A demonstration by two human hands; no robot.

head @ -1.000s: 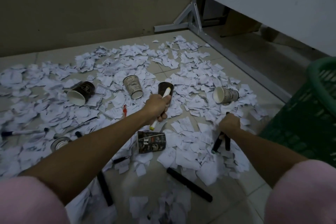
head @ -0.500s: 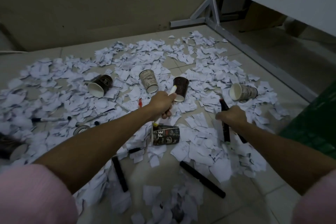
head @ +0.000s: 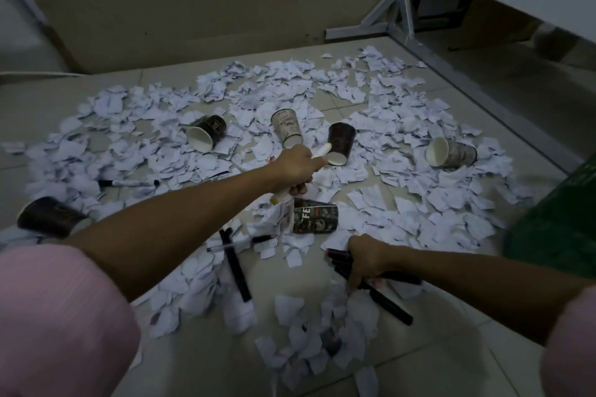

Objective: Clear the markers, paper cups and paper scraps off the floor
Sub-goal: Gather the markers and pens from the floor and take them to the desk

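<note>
A white marker (head: 319,151) is gripped in the curled left hand (head: 295,169), above the scraps (head: 403,203) near a dark cup (head: 340,143). Dark markers (head: 342,259) are clutched in the right hand (head: 367,259), low over the floor (head: 200,358). Since half a second ago, the right hand has been drawn nearer, down beside a black marker (head: 390,303) lying on the floor.

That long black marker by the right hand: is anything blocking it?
Nothing visible. The long black marker lies bare on the tile beside white paper scraps, just under the right hand, which already grips other dark markers.
</note>
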